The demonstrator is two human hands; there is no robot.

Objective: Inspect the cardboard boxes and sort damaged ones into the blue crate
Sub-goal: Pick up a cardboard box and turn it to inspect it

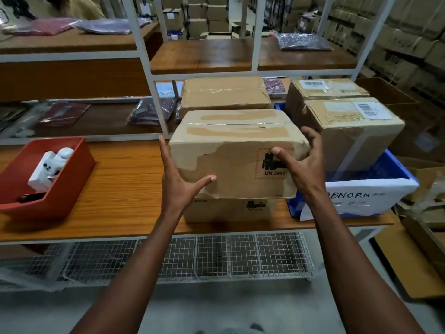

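I hold a taped cardboard box with a UN 3481 label just above the wooden table. Its outer paper is peeled on the front and top, and a small tear shows near the tape. My left hand presses its left side with straight fingers, thumb stretched across the lower front. My right hand grips the right front corner, fingers curled round the side. Directly beneath it lies a second labelled box. The blue crate stands at the right with a white "ABNORMAL" sheet on its front.
Two barcode-labelled boxes rise from the crate area. Another taped box sits behind the held one. A red bin with white items is at the table's left. White shelf posts stand behind, and wire baskets hang under the table.
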